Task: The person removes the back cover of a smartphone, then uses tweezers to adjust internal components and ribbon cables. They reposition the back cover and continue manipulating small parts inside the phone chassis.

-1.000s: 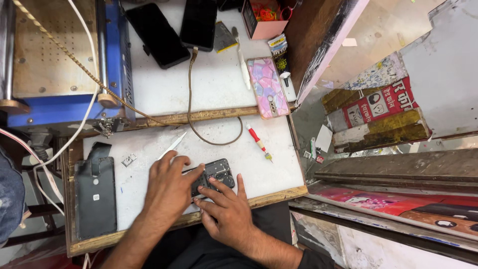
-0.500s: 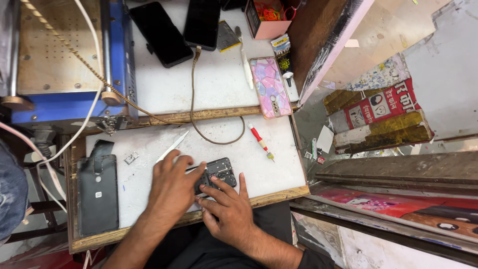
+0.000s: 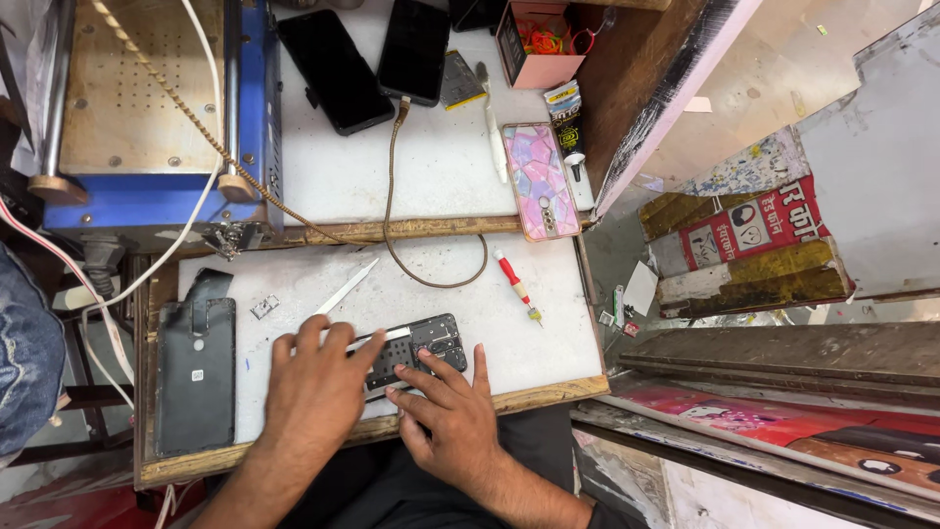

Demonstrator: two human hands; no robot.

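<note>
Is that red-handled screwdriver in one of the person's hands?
No, the red-handled screwdriver lies alone on the white board, apart from both hands.
</note>
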